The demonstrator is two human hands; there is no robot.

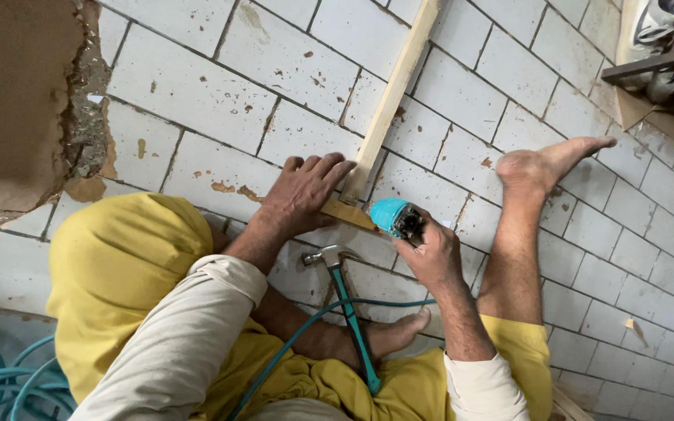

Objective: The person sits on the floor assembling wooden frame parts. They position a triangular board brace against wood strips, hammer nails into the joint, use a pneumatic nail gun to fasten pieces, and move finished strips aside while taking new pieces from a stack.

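Two hands on long pale wooden batten (390, 97) lying across white tiled floor (196, 86); left hand (303, 195) flat, fingers spread, pressing batten's near end; teal-handled claw hammer (350, 312) on floor between legs; right hand (429, 251) clenched round teal pneumatic nail gun (394, 216), nose touching batten end

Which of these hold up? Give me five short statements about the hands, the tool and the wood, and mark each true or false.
1. The left hand presses flat on the wooden strip. True.
2. The right hand grips a teal power tool at the strip's near end. True.
3. The hammer is held in the right hand. False: it lies on the tiled floor between the person's legs, untouched.
4. The floor is bare concrete. False: it is pale tile with stains.
5. A teal hose runs across the person's lap. True.
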